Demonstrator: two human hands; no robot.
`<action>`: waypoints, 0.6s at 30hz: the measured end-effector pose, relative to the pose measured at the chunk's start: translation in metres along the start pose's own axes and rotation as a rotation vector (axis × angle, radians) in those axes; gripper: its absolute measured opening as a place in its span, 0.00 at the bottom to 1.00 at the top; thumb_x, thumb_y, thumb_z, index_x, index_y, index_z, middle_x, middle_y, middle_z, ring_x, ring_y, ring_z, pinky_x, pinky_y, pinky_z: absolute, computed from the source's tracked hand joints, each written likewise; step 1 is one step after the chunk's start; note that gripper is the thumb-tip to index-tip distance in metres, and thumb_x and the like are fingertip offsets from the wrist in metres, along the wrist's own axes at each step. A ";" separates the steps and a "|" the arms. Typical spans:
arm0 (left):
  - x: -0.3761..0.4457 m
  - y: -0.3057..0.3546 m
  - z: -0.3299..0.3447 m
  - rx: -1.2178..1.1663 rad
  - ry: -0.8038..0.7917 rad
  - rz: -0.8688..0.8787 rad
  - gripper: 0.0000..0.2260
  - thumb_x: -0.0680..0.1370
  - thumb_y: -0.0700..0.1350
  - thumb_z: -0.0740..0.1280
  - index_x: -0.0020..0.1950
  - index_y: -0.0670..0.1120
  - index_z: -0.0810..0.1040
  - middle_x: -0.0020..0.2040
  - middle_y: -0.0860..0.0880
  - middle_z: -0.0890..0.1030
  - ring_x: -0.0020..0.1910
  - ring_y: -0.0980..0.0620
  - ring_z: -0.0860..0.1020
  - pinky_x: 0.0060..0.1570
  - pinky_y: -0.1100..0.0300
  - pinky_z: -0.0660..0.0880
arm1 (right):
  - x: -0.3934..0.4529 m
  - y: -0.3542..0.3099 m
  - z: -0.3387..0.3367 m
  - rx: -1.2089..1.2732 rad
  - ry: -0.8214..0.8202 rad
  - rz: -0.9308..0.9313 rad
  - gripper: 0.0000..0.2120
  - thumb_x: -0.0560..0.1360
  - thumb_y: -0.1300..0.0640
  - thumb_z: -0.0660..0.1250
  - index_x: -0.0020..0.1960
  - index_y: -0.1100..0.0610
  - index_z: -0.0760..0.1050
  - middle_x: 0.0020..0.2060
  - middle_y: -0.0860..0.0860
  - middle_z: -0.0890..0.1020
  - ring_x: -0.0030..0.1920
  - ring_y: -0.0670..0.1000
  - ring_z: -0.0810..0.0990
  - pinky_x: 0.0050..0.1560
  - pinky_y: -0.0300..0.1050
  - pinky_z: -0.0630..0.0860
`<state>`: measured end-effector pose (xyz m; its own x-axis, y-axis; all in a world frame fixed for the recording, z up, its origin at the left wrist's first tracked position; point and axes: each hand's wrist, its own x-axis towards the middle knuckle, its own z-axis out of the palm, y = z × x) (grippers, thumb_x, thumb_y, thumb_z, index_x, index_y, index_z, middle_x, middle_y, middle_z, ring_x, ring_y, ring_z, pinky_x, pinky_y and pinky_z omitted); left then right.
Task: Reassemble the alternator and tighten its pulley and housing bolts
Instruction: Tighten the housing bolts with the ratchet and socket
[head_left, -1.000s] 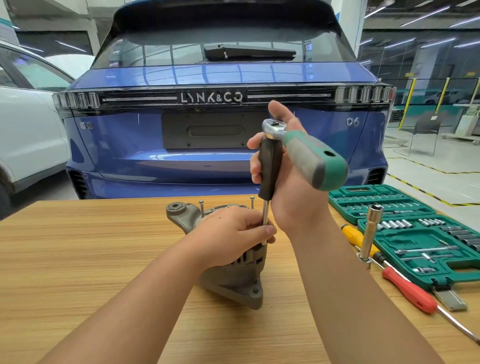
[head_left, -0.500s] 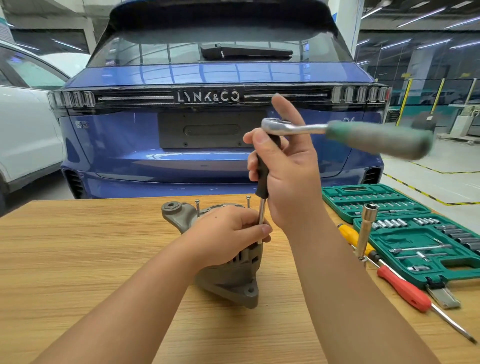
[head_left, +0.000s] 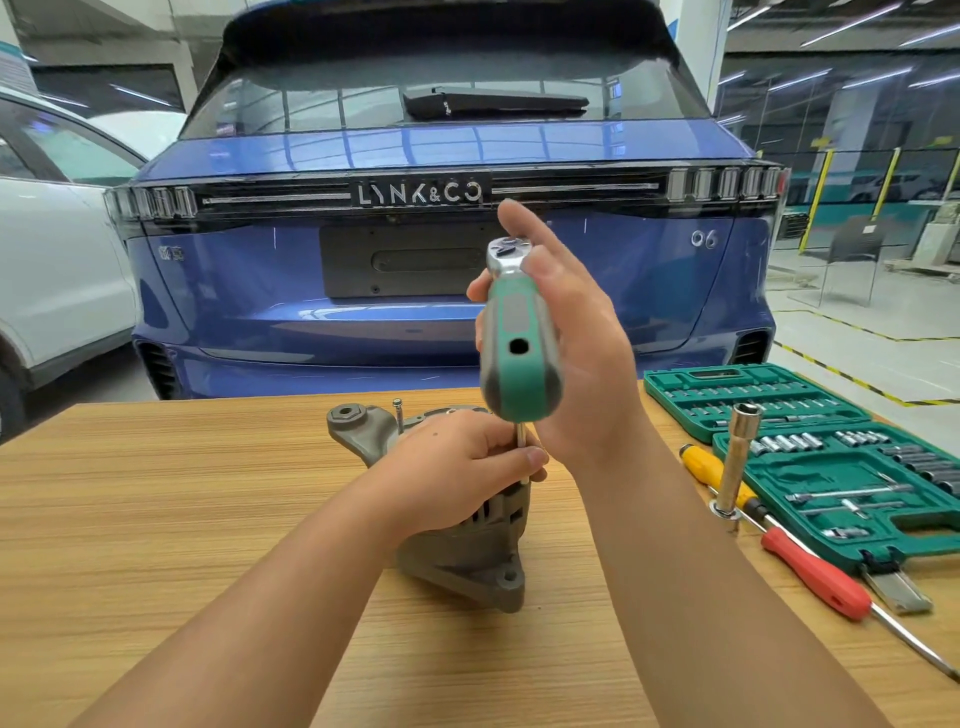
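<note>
**Heavy casting, thin bolts: how the alternator would handle**

The table (head_left: 156, 519) carried everything. The alternator (head_left: 467, 551) stood near its middle, directly in front of the person, resting on a lower mounting ear with another ear (head_left: 347, 415) raised at the far left. It looked like a cast metal body: heavy for its bulk, rigid, and unlikely to slide on the wood, though with so narrow a footing it would probably rock under sideways force. The best hold would be round the ribbed housing or on an ear, away from the vent slots.

The left hand (head_left: 457, 467) rested on top of the housing, fingers curled, thumb and fingers pinching the thin driver shaft (head_left: 521, 434) just above the bolt it served. That bolt was hidden beneath the fingers.

The right hand (head_left: 566, 332) was wrapped round the ratchet (head_left: 517, 332) near its head, index finger stretched up behind it, the green handle swung toward the camera. The handle looked rubbery and secure; the chrome head would be slicker.

One housing bolt (head_left: 398, 413) stood proud at the back, apparently not yet run down. Long, slim and stiff, such bolts would cross-thread or bend if driven off-axis, so the shaft would need keeping upright.

To the right lay a socket case (head_left: 831, 467), an upright deep socket (head_left: 737, 457), and two screwdrivers (head_left: 810, 577).
</note>
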<state>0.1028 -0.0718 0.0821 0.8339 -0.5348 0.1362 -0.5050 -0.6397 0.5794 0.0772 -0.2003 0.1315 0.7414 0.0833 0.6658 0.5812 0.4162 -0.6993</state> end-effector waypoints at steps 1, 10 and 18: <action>0.000 0.000 0.000 0.001 -0.003 -0.004 0.09 0.83 0.56 0.63 0.47 0.60 0.82 0.46 0.65 0.83 0.51 0.61 0.80 0.59 0.48 0.78 | 0.001 0.000 0.000 -0.035 0.026 0.005 0.19 0.77 0.47 0.63 0.67 0.48 0.75 0.42 0.52 0.80 0.38 0.49 0.76 0.42 0.46 0.73; -0.001 0.005 0.001 0.050 -0.018 -0.012 0.10 0.84 0.58 0.62 0.53 0.60 0.83 0.48 0.59 0.84 0.49 0.58 0.81 0.55 0.48 0.79 | 0.009 0.002 -0.005 -0.210 0.306 0.007 0.08 0.80 0.53 0.69 0.48 0.57 0.75 0.32 0.49 0.74 0.30 0.50 0.69 0.32 0.43 0.68; 0.000 0.005 0.001 0.026 -0.013 -0.034 0.11 0.84 0.57 0.62 0.57 0.58 0.83 0.50 0.62 0.85 0.51 0.61 0.81 0.57 0.51 0.80 | 0.006 0.009 -0.005 -0.153 0.115 -0.159 0.18 0.80 0.60 0.66 0.64 0.41 0.75 0.44 0.54 0.78 0.36 0.49 0.76 0.36 0.43 0.74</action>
<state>0.0998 -0.0753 0.0845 0.8480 -0.5192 0.1062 -0.4818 -0.6719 0.5625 0.0886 -0.2009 0.1275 0.6650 -0.0794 0.7427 0.7310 0.2734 -0.6253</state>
